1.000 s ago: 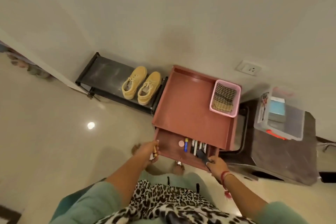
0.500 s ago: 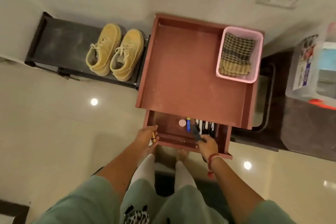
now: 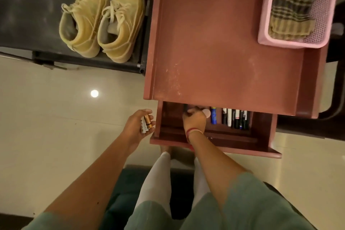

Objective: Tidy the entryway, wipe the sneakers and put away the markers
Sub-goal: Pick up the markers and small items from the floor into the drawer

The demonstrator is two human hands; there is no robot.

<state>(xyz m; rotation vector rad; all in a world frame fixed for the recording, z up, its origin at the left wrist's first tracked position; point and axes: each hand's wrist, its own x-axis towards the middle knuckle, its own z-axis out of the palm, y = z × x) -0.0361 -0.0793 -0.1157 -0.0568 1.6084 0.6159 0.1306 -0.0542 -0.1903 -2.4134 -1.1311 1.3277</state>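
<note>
- Reddish-brown cabinet (image 3: pixel 224 43), one, with one drawer (image 3: pixel 211 144) pulled open at its near edge.
- Two yellow sneakers (image 3: pixel 100 18), side by side at the right end of one dark shoe rack (image 3: pixel 28 11).
- One pink mesh basket (image 3: pixel 324 30) in the cabinet top's far right corner, one checked cloth (image 3: pixel 293 3) inside.
- About six markers (image 3: pixel 235 118) lined up along the drawer's far edge toward the right: one blue (image 3: pixel 213 115), the rest black and white.
- Left hand (image 3: pixel 138 127) beside the drawer's left wall, loosely curled around small items (image 3: pixel 146 123), one gold-coloured, one white.
- Right hand (image 3: pixel 194 120) inside the drawer, fingers closed on a dark marker (image 3: pixel 185 108) near the far edge.
</note>
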